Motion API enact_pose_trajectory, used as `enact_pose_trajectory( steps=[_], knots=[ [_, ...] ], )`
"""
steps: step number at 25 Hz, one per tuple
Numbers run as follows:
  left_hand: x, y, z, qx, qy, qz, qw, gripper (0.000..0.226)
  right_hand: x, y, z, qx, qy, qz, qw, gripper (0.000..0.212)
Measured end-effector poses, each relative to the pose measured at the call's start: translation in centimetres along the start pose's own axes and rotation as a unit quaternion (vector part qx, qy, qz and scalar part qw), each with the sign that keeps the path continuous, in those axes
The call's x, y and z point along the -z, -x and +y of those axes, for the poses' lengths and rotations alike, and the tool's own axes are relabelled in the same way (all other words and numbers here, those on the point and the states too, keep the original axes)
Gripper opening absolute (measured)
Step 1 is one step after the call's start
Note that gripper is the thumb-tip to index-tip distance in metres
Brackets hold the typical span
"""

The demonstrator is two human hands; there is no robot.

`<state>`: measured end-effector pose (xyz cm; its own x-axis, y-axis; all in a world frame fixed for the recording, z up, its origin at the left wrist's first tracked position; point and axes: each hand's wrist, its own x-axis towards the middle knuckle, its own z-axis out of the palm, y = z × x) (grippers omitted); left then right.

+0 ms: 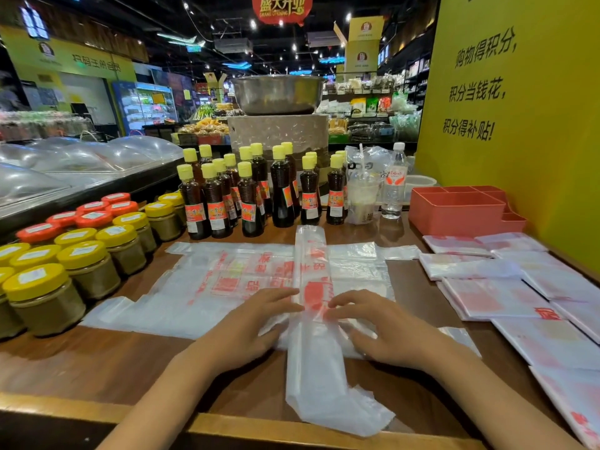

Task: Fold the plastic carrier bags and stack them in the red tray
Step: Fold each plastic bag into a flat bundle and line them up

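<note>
A clear plastic carrier bag with red print, folded into a long narrow strip (313, 274), runs from the bottles toward me across the wooden table. My left hand (250, 326) presses its left edge with straight fingers. My right hand (386, 329) presses the right edge, fingertips touching the strip near its red print. Under the strip lies another carrier bag spread flat (201, 287). The red tray (457, 211) stands at the back right with its compartments empty. Several folded bags (496, 297) lie in a spread along the right side.
Dark sauce bottles with yellow caps (246, 193) stand in rows behind the bags. Jars with yellow and orange lids (81, 254) crowd the left. A drink cup (362, 196) and a water bottle (394, 186) stand left of the tray. A yellow wall (519, 125) bounds the right.
</note>
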<state>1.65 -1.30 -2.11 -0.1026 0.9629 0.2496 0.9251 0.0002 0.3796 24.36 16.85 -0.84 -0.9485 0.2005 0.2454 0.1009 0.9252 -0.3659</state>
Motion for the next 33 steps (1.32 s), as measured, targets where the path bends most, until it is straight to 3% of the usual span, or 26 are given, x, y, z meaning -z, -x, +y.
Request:
enact_pose_trajectory(
  steps=[4, 9, 12, 17, 20, 22, 24, 26, 29, 33],
  knots=[
    [0.1, 1.0, 0.7, -0.037, -0.043, -0.012, 0.998, 0.039, -0.2, 0.1, -0.4, -0.008, 0.062, -0.051, 0.997, 0.044],
    [-0.7, 0.3, 0.7, -0.079, -0.137, -0.003, 0.987, 0.04, -0.5, 0.4, -0.8, -0.028, 0.016, -0.045, 0.998, 0.041],
    [-0.6, 0.5, 0.8, -0.051, -0.067, 0.013, 0.996, 0.036, -0.8, 0.4, -0.7, -0.023, -0.019, -0.01, 1.0, 0.046],
    [-0.2, 0.7, 2.3, -0.016, 0.076, 0.016, 0.997, 0.023, -1.5, -0.4, -0.7, -0.036, -0.094, 0.033, 0.994, 0.017],
    [-0.9, 0.7, 2.1, 0.066, 0.172, 0.069, 0.981, 0.025, -1.6, -0.9, -1.2, -0.082, -0.185, 0.087, 0.975, 0.012],
    [-1.6, 0.2, 1.2, 0.116, 0.164, 0.099, 0.975, 0.008, -1.7, -1.2, -1.5, -0.111, -0.236, 0.134, 0.956, 0.01],
    [-1.6, -0.5, 1.2, 0.107, 0.113, 0.106, 0.982, 0.023, -1.8, -1.4, -1.8, -0.152, -0.286, 0.148, 0.935, 0.024],
    [-1.4, -1.1, 1.7, 0.101, 0.054, 0.128, 0.985, 0.033, -2.2, -1.4, -1.4, -0.173, -0.214, 0.149, 0.95, 0.032],
    [-1.6, -1.2, 1.8, 0.073, 0.001, 0.132, 0.989, 0.03, -2.3, -1.2, -1.2, -0.153, -0.065, 0.106, 0.98, 0.012],
    [-2.0, -1.0, 1.8, 0.052, 0.057, 0.115, 0.99, 0.021, -2.4, -1.3, -0.8, -0.167, -0.048, 0.119, 0.978, 0.016]
  ],
)
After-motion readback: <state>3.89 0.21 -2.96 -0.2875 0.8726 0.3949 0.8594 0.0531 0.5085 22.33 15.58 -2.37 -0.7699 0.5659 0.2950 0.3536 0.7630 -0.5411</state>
